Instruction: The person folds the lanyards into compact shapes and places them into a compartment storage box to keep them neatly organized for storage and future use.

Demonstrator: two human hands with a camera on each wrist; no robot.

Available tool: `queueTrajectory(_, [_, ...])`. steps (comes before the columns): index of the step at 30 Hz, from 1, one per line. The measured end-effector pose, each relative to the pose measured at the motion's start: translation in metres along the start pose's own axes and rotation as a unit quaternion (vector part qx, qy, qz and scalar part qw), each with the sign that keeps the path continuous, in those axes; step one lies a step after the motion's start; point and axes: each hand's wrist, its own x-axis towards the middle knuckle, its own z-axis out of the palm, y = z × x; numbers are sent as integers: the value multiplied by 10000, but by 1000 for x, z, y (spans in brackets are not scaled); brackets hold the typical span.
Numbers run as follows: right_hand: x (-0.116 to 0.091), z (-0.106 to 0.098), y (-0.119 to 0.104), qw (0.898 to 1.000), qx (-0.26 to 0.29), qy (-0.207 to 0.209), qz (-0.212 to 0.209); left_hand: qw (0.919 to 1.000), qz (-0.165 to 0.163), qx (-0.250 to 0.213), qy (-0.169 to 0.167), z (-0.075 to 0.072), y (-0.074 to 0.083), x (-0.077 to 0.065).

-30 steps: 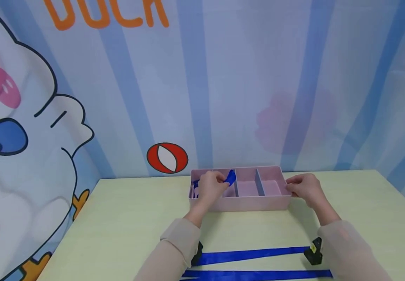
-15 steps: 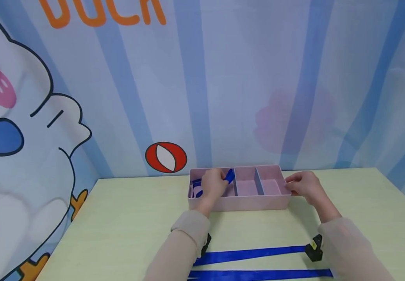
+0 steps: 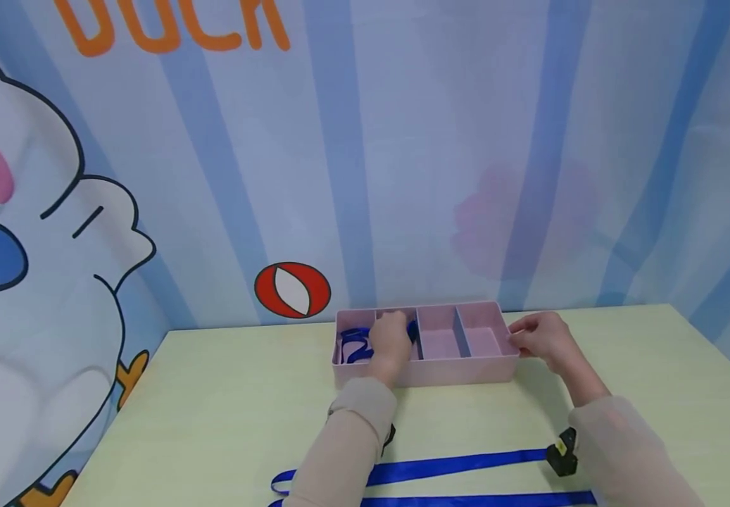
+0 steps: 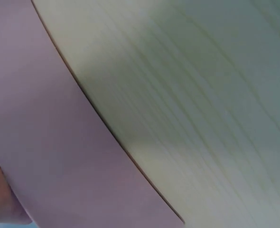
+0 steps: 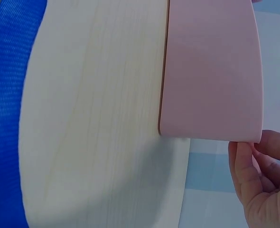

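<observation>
A long pink box (image 3: 460, 371) with dividers stands at the back of the table. My left hand (image 3: 392, 341) reaches down into its second compartment from the left, knuckles bent and fingertips hidden. A piece of blue strap (image 3: 412, 330) shows at that hand's right side, by the divider. More looped blue strap (image 3: 357, 345) lies in the leftmost compartment. At the box's right end, my right hand (image 3: 542, 338) pinches the rim; in the right wrist view its thumb and fingers meet the corner of the pink wall (image 5: 213, 71). The left wrist view shows mostly the outer pink wall (image 4: 59, 133).
Long blue straps (image 3: 453, 468) lie across the table near me, looped at the left. The two right compartments (image 3: 442, 341) have bare floors. Behind the table (image 3: 244, 394) hangs a blue striped backdrop (image 3: 403, 176) with cartoon prints.
My left hand has moved right and lower into the second compartment with the blue strap, of which less shows now. The right hand keeps its place on the box.
</observation>
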Motion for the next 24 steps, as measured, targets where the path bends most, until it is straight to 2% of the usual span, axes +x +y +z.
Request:
queueTrajectory(4, [-2, 1, -1, 10000, -26, 21, 27, 9989, -56, 443, -136, 2, 3, -2])
queueTrajectory(8, [-4, 1, -1, 10000, -19, 23, 23, 9975, -58, 671, -214, 5, 5, -2])
queueTrajectory(18, [-2, 1, 0, 9999, 123, 16, 91, 9962, -62, 791, -358, 8, 5, 1])
queueTrajectory(24, [-2, 4, 0, 9998, 178, 70, 94, 9973, -112, 650, -331, 7, 4, 0])
